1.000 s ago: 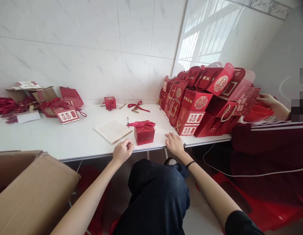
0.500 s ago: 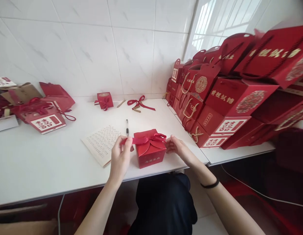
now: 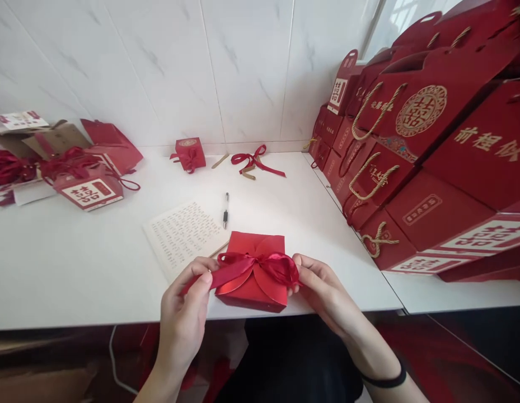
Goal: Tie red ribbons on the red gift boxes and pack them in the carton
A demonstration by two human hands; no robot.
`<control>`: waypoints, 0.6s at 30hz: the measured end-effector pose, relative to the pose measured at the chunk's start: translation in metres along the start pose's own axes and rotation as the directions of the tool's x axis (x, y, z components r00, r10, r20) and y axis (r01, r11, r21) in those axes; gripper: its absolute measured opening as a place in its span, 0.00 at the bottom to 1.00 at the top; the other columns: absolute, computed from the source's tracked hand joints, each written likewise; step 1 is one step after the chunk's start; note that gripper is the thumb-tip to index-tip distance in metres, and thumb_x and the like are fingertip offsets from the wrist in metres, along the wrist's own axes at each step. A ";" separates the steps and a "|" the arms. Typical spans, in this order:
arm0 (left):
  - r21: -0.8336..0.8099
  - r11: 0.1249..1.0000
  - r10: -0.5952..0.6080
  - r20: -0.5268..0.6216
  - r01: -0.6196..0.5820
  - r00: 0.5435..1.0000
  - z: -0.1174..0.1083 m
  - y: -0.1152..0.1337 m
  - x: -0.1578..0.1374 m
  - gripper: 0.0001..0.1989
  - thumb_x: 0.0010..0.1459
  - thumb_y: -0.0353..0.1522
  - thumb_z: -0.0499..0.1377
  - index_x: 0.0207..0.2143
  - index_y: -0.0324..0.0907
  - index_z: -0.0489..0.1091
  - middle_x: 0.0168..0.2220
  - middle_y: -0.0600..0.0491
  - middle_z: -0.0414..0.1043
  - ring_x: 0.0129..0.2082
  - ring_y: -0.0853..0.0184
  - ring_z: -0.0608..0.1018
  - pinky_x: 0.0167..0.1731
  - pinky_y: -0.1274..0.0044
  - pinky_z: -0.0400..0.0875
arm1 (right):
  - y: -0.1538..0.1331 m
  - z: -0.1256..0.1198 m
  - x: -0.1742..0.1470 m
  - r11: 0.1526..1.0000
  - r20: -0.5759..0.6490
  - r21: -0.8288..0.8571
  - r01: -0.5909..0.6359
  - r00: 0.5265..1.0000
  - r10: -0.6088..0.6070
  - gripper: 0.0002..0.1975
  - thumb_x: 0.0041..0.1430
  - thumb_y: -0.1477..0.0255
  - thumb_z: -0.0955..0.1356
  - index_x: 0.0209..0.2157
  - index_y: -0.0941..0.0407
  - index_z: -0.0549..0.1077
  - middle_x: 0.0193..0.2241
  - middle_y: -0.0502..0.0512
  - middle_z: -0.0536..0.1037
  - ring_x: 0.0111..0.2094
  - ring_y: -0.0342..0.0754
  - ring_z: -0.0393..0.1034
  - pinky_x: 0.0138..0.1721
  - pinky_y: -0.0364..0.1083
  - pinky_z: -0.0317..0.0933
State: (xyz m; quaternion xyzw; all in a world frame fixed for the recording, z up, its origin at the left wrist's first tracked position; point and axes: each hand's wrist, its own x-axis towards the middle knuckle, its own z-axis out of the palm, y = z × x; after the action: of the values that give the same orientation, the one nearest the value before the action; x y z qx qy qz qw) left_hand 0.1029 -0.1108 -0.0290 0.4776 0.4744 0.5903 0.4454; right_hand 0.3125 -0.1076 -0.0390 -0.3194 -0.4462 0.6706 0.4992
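Note:
A small red gift box (image 3: 253, 291) with curved, overlapping top flaps sits near the front edge of the white table. Across its top runs a dark red satin ribbon (image 3: 230, 271), tied in a bow at the middle. My left hand (image 3: 186, 302) pinches the ribbon's left part between thumb and fingers. On the other side my right hand (image 3: 321, 285) is closed at the bow's right loop, thumb and forefinger on the ribbon; its lower fingers are partly hidden. Behind the box lie an open notebook (image 3: 184, 235) with handwriting and a black pen (image 3: 226, 211).
Red boxes (image 3: 423, 207) with rope handles are stacked high on the right. Against the tiled wall stand a small ribboned box (image 3: 190, 155) and a loose ribbon bow (image 3: 260, 162). At far left are more red boxes (image 3: 89, 193) and a heap of ribbons (image 3: 10, 169).
My view has come closer and tilted down toward the box. My right hand has moved in from beside the box onto the bow's right loop. My left hand still holds the ribbon.

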 end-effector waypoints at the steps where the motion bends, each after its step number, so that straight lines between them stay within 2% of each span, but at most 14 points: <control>1: -0.016 1.000 -0.001 -0.004 0.000 1.000 -0.002 0.001 -0.004 0.11 0.53 0.36 0.56 0.20 0.42 0.63 0.31 0.52 0.64 0.37 0.62 0.71 0.36 0.73 0.70 | -0.001 0.002 -0.003 1.000 -0.003 0.018 -0.008 1.000 0.008 0.16 0.59 0.62 0.67 0.23 0.57 0.65 0.22 0.50 0.67 0.26 0.42 0.60 0.32 0.41 0.55; 5: 0.017 1.000 0.003 0.047 -0.004 0.999 -0.014 0.001 -0.019 0.12 0.53 0.36 0.56 0.20 0.42 0.63 0.30 0.52 0.64 0.38 0.60 0.71 0.38 0.72 0.70 | -0.009 0.007 -0.012 0.996 -0.050 0.082 -0.026 0.998 0.030 0.15 0.59 0.64 0.68 0.23 0.57 0.64 0.22 0.49 0.65 0.25 0.42 0.59 0.31 0.41 0.56; 8: 0.080 0.997 -0.002 0.122 -0.008 0.993 -0.023 -0.002 -0.022 0.14 0.53 0.38 0.56 0.19 0.42 0.62 0.28 0.51 0.65 0.35 0.60 0.71 0.33 0.72 0.70 | -0.011 0.014 -0.016 0.997 -0.114 0.073 -0.011 0.993 0.020 0.16 0.57 0.64 0.69 0.22 0.57 0.64 0.22 0.48 0.65 0.24 0.42 0.59 0.31 0.42 0.58; 11: 0.074 0.997 0.004 0.166 -0.017 0.986 -0.027 -0.006 -0.022 0.15 0.54 0.39 0.56 0.19 0.42 0.60 0.26 0.51 0.64 0.31 0.62 0.70 0.31 0.72 0.69 | -0.006 0.020 -0.017 0.999 -0.194 0.042 0.022 0.981 -0.013 0.16 0.55 0.62 0.70 0.22 0.57 0.65 0.25 0.51 0.68 0.27 0.43 0.62 0.33 0.43 0.60; 15: 0.022 1.000 0.008 0.191 -0.013 0.982 -0.033 -0.013 -0.022 0.13 0.55 0.38 0.56 0.20 0.42 0.62 0.29 0.51 0.65 0.38 0.60 0.71 0.39 0.71 0.69 | 0.001 0.024 -0.016 0.997 -0.309 0.068 0.036 0.951 -0.014 0.15 0.52 0.62 0.71 0.23 0.57 0.68 0.31 0.55 0.73 0.35 0.48 0.68 0.39 0.45 0.63; 18: -0.006 1.000 -0.011 0.170 0.012 0.985 -0.039 -0.017 -0.023 0.13 0.55 0.38 0.56 0.21 0.42 0.64 0.30 0.50 0.66 0.42 0.58 0.71 0.42 0.69 0.69 | 0.005 0.023 -0.015 0.995 -0.382 0.094 0.043 0.924 -0.004 0.14 0.50 0.62 0.72 0.24 0.56 0.68 0.31 0.55 0.74 0.36 0.51 0.70 0.39 0.49 0.65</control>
State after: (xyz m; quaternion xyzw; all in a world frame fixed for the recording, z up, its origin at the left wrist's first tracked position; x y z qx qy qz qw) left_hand 0.0689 -0.1358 -0.0530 0.5221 0.4353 0.5465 0.4892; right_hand 0.2949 -0.1287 -0.0342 -0.4127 -0.3101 0.6113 0.5999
